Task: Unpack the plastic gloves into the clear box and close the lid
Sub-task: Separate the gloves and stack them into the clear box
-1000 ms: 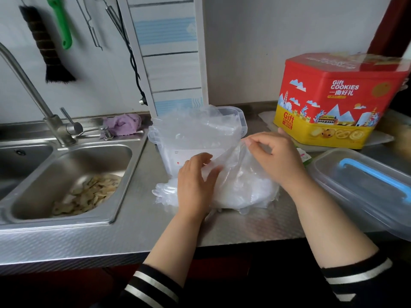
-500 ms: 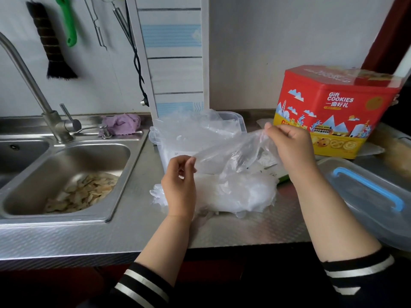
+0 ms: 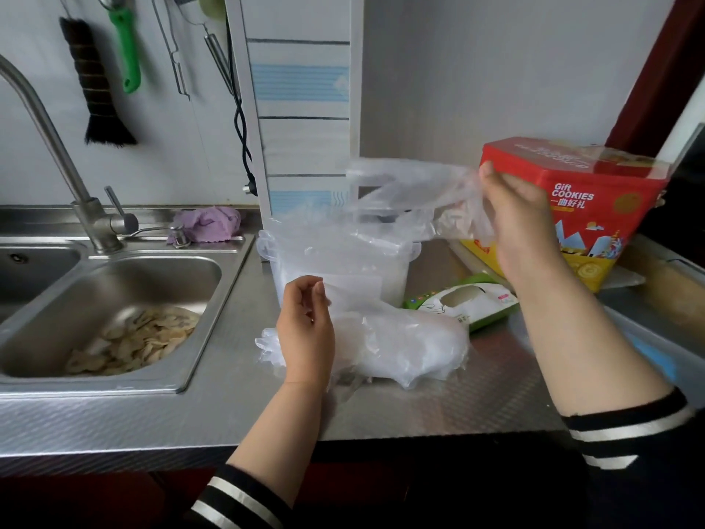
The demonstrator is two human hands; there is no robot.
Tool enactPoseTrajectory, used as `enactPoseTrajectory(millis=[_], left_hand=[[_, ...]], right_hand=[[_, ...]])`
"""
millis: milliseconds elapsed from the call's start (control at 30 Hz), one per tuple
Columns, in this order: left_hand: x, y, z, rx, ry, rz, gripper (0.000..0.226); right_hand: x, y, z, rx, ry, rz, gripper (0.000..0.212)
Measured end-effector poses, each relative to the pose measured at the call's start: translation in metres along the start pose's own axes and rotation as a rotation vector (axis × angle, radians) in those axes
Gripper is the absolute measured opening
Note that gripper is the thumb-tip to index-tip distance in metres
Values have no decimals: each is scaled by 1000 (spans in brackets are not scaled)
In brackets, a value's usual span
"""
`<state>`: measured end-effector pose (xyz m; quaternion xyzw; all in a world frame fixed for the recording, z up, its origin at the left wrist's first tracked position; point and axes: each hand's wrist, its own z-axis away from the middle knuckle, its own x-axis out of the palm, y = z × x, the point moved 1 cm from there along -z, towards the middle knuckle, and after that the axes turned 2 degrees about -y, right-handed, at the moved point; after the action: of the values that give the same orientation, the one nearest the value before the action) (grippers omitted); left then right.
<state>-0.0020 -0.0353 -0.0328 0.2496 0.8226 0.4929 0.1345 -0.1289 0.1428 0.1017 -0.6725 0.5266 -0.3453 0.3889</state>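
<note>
Lifted since a second ago, the right hand [image 3: 515, 219] pinches a glove [image 3: 416, 192] above the box [image 3: 339, 261], while left fingers [image 3: 305, 295] pinch the pile [image 3: 400, 345] on the tabletop [image 3: 477, 395]; lowering it straight in should avoid snagging.

A stainless steel counter [image 3: 213, 410] is running across the lower half of the frame, with a sink [image 3: 114, 318] sitting at the left and a faucet [image 3: 57, 147] arching above it. On the white wall [image 3: 183, 147] at upper left, a dark brush [image 3: 100, 85] is hanging. A pale panel [image 3: 301, 108] is standing at upper centre, and soft daylight is falling on the grey wall [image 3: 496, 70] at upper right.
</note>
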Motion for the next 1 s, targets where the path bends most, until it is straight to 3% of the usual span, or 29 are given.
enactPoseTrajectory(millis=[100, 200, 334, 500, 734, 801, 867, 934, 1001], left_hand=[[1, -3, 0, 3, -1, -15, 14], [0, -6, -2, -25, 1, -7, 24], [2, -7, -2, -35, -38, -44, 44], [1, -13, -4, 64, -55, -101, 43], [2, -19, -6, 142, -53, -126, 55], [2, -16, -7, 132, -54, -124, 53], [1, -13, -5, 142, -51, -113, 46], [1, -10, -3, 158, -49, -92, 38], [1, -8, -2, 190, -44, -74, 30]], right_hand=[[26, -26, -18, -191, -89, 157, 47], [57, -35, -34, -348, -196, 356, 26], [88, -7, -48, -430, -476, 737, 29], [104, 36, -44, -281, -761, 1084, 32], [104, 70, -50, -82, -880, 1258, 31], [103, 66, -52, -59, -874, 1294, 41], [99, 55, -53, -183, -732, 1238, 40], [88, 42, -41, -363, -471, 982, 29], [75, 31, -12, -431, -357, 684, 25]])
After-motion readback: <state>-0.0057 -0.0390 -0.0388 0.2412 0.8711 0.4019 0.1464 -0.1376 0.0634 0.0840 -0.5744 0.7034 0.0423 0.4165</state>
